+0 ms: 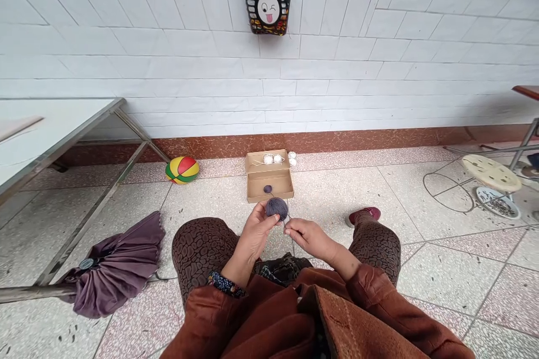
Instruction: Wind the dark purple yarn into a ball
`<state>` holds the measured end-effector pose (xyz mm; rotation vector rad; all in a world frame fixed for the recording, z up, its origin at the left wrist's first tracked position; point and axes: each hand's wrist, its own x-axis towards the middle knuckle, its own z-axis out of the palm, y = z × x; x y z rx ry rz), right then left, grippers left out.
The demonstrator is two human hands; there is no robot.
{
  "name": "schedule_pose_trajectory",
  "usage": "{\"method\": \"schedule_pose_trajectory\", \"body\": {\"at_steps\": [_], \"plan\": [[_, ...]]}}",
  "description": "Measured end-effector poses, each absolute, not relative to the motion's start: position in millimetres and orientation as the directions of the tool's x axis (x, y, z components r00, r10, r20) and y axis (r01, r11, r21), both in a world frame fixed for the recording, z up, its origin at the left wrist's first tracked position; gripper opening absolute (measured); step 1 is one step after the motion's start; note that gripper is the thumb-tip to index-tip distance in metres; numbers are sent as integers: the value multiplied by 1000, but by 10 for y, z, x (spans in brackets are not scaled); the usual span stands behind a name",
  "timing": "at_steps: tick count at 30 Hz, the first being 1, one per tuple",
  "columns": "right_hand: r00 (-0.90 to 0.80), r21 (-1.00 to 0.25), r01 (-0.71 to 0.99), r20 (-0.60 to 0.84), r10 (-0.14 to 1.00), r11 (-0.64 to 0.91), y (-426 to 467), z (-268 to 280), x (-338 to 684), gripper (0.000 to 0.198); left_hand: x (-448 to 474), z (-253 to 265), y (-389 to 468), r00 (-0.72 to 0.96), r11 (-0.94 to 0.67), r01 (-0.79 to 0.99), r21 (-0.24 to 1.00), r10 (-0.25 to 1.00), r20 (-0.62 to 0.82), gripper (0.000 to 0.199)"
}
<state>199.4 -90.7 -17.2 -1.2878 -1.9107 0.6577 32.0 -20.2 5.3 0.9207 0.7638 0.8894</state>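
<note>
A dark purple-grey ball of yarn (277,208) is held in my left hand (257,231), above my lap. Just to its right, my right hand (310,236) pinches a strand of the same yarn close to the ball. On the floor beyond my hands lies an open cardboard box (269,199). A smaller dark ball of yarn (268,189) sits in its near part, with a strand running towards the ball I hold. Small white balls of yarn (273,159) rest in the box's far part, and others (292,158) lie beside it.
At the left stand a metal-framed table (63,118), a folded purple umbrella (122,263) and a colourful ball (182,170). To the right are a round stool (491,173) and a white dish (498,202). A black basket (268,8) hangs on the tiled wall.
</note>
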Motion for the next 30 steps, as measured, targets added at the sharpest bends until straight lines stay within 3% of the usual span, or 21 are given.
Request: {"method": "schedule_pose_trajectory", "body": {"at_steps": [3, 5, 9, 11, 14, 17, 19, 22, 26, 30], "plan": [[-278, -726, 531, 338, 899, 437, -905, 39, 2040, 23, 306, 0, -188, 361, 156, -98, 983, 926, -111, 47], [-224, -714, 547, 378, 898, 437, -838, 144, 2106, 23, 286, -14, -204, 450, 85, 2, 996, 890, -77, 53], [-51, -729, 568, 433, 900, 383, -698, 114, 2203, 23, 257, 27, -277, 713, 178, -136, 975, 701, -29, 77], [21, -760, 554, 422, 906, 341, -694, -8, 2181, 24, 258, 66, -308, 746, 283, -244, 928, 666, -7, 77], [8, -770, 562, 370, 929, 302, -781, -205, 2069, 26, 274, 110, -317, 670, 376, -345, 860, 741, -55, 62], [-168, -730, 579, 330, 929, 364, -904, -249, 1964, 26, 292, 101, -281, 517, 365, -387, 847, 847, -129, 49], [-267, -703, 564, 340, 902, 432, -955, -152, 1954, 24, 291, 67, -244, 431, 308, -319, 896, 890, -152, 48], [-273, -678, 563, 387, 881, 472, -934, 101, 2035, 22, 266, 11, -200, 395, 141, -122, 982, 915, -82, 50], [-266, -626, 593, 441, 857, 506, -724, 307, 2179, 25, 231, -4, -205, 524, -11, 80, 997, 851, -33, 61], [-148, -689, 551, 475, 868, 471, -495, 150, 2223, 28, 217, 74, -282, 722, 149, -36, 988, 688, -78, 87]]}}
